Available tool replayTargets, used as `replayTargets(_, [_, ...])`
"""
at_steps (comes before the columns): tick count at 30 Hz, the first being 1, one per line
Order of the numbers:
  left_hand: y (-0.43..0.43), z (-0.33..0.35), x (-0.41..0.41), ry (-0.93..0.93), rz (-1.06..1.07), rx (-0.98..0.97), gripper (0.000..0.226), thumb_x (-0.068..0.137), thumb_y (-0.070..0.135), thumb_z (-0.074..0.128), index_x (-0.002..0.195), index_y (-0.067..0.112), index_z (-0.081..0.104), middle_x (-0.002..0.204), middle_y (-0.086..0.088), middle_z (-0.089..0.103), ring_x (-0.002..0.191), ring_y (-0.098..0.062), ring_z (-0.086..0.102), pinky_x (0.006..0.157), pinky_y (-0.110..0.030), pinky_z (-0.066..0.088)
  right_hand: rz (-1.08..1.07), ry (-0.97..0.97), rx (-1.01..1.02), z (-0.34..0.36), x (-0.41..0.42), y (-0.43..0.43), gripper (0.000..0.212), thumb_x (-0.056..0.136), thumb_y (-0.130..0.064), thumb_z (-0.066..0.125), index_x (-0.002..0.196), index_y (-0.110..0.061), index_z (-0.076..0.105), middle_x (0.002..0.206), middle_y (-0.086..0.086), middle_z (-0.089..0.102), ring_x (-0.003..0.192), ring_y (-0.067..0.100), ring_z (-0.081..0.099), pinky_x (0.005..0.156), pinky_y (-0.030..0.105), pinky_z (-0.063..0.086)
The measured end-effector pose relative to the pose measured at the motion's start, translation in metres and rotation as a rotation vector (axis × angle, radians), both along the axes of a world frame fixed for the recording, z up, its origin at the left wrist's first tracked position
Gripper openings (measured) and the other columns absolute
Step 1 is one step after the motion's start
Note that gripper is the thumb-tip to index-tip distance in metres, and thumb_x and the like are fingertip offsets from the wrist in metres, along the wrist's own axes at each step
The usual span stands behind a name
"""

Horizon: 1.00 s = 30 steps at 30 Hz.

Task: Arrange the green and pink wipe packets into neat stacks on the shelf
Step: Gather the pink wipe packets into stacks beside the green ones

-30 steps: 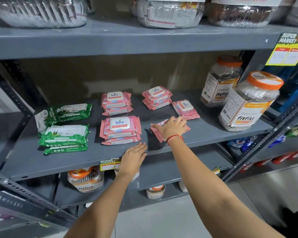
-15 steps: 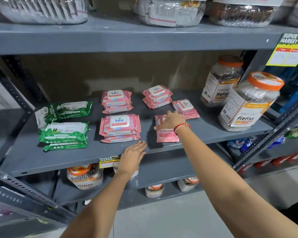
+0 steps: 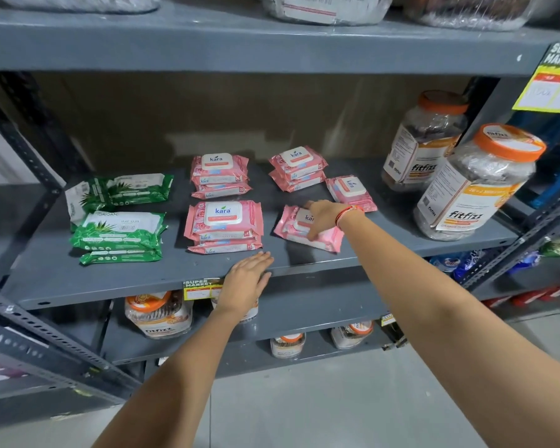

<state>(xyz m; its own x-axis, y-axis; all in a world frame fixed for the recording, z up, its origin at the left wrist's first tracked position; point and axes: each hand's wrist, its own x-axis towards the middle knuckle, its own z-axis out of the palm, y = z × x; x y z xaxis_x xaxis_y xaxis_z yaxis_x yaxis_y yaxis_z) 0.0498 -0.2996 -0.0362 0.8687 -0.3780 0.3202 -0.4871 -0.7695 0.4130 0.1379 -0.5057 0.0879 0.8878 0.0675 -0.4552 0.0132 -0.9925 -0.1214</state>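
Observation:
On the grey shelf (image 3: 401,240), two green wipe packet stacks lie at the left, one behind (image 3: 123,190) and one in front (image 3: 120,236). Pink stacks sit in the middle, back (image 3: 219,174) and front (image 3: 223,226), with a third at the back right (image 3: 298,168). A single pink packet (image 3: 349,192) lies beside that one. My right hand (image 3: 324,218) grips another pink packet (image 3: 293,229) that lies flat and slightly skewed, fingers on top and thumb at its front edge. My left hand (image 3: 246,279) rests flat and open on the shelf's front lip.
Two orange-lidded Fitfizz jars (image 3: 476,182) (image 3: 424,140) stand at the shelf's right end. A yellow price tag (image 3: 201,287) hangs on the front lip. The shelf above (image 3: 240,43) is low overhead. More jars (image 3: 159,315) stand on the shelf below.
My right hand laid the tilted pink packet flat in front of the single packet and turned it a little. The left hand stayed on the shelf lip.

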Motion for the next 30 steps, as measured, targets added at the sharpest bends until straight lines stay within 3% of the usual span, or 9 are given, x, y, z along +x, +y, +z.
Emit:
replayTargets(6, [-0.002,-0.004,-0.002,-0.018,0.012,0.024,0.035,0.092,0.017,0.054,0.127,0.013,0.054,0.135,-0.003,0.053,0.129,-0.018,0.045,0.109,-0.034,0.029,0.194,-0.019,-0.091,-0.001,0.002,-0.018,0.092,0.073,-0.010,0.075,0.147,-0.020,0.022,0.141,0.012,0.045,0.124,0.033,0.049,0.096,0.042,0.047])
replayTargets(11, [-0.005,-0.003,-0.002,-0.038,0.023,0.104,0.036,0.095,0.021,0.049,0.131,0.014,0.050,0.140,-0.002,0.048,0.132,-0.016,0.040,0.111,-0.033,0.025,0.222,-0.035,-0.053,-0.008,0.005,-0.023,0.090,0.073,-0.004,0.073,0.147,-0.021,0.023,0.144,0.012,0.041,0.129,0.034,0.045,0.097,0.041,0.045])
replayTargets(18, [-0.019,-0.006,0.003,-0.029,-0.028,0.228,0.045,0.100,0.029,0.034,0.143,0.016,0.030,0.152,0.000,0.028,0.141,-0.012,0.021,0.115,-0.027,0.010,0.191,-0.043,-0.036,-0.013,0.009,-0.026,0.091,0.072,-0.003,0.073,0.147,-0.023,0.025,0.146,0.009,0.041,0.129,0.033,0.045,0.097,0.041,0.045])
replayTargets(30, [-0.011,-0.005,0.016,-0.077,-0.133,0.222,0.043,0.097,0.027,0.046,0.136,0.011,0.042,0.144,-0.005,0.041,0.135,-0.018,0.035,0.113,-0.030,0.019,0.122,0.041,-0.009,-0.017,0.020,-0.027,0.095,0.070,-0.005,0.077,0.147,-0.027,0.026,0.150,0.006,0.037,0.134,0.034,0.039,0.104,0.047,0.043])
